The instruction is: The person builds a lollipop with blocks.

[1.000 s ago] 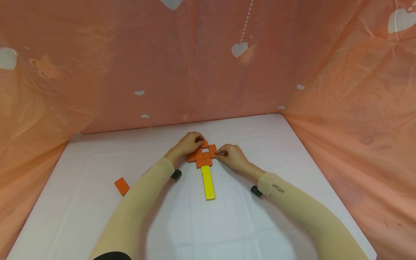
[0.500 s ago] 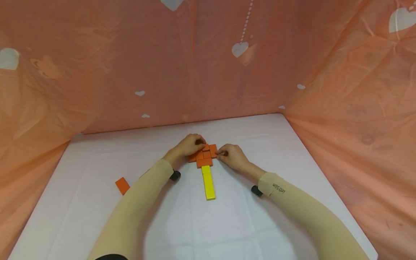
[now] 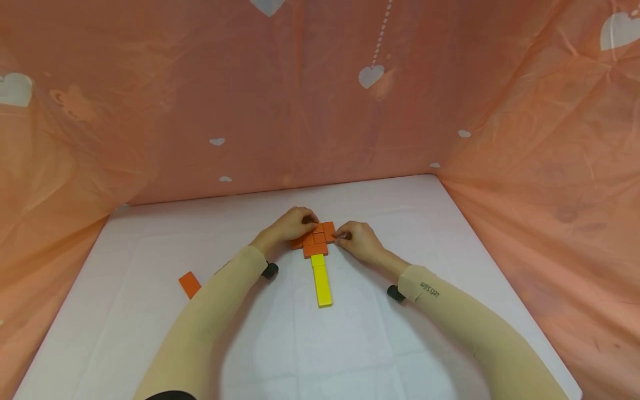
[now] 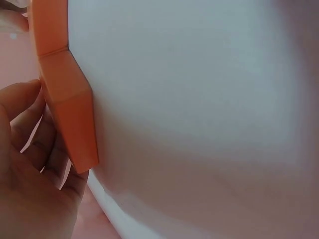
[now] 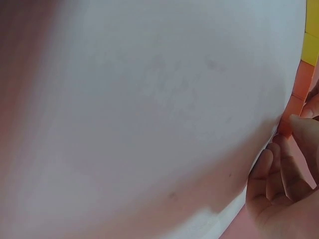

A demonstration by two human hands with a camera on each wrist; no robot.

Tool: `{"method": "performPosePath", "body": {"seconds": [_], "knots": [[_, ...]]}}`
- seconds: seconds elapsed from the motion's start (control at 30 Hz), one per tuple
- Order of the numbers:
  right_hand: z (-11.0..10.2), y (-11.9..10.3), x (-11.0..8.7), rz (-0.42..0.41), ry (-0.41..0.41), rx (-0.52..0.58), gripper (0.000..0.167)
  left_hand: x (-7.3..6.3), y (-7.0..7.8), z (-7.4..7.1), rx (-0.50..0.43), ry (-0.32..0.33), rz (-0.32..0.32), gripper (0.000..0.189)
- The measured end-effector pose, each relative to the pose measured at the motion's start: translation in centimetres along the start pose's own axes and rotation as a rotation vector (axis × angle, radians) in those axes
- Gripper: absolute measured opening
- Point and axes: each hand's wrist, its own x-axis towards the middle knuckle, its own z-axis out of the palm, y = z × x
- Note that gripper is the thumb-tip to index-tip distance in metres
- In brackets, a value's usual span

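Flat orange blocks (image 3: 315, 250) lie fitted together in a cluster on the white table, with a short yellow block (image 3: 317, 260) and a long yellow block (image 3: 323, 285) in a line below. My left hand (image 3: 295, 223) reaches over the cluster's left side and pinches a small orange block (image 3: 318, 228) at its top; it partly covers the blocks there. At the right side, my right hand (image 3: 362, 240) pinches the outer edge of an upright-lying orange block (image 3: 328, 231) between thumb and curled fingers. The right wrist view shows that thumb (image 5: 299, 124) against the orange edge.
A loose orange block (image 3: 189, 284) lies to the left, partly behind my left sleeve (image 3: 200, 328). Orange cloth (image 3: 320, 111) with pale hearts hangs around the back and sides of the white table (image 3: 390, 344).
My left hand has drawn the small orange block down toward me, and the white gap in the middle of the cluster has closed. My right hand has stayed at the right block.
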Motion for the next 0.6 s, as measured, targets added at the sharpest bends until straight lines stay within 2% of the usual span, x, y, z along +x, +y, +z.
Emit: {"method": "performPosePath", "body": {"seconds": [0.6], "knots": [[0.01, 0.09, -0.03, 0.006, -0.001, 0.010, 0.016, -0.38, 0.44, 0.01, -0.024, -0.005, 0.002, 0.025]]}}
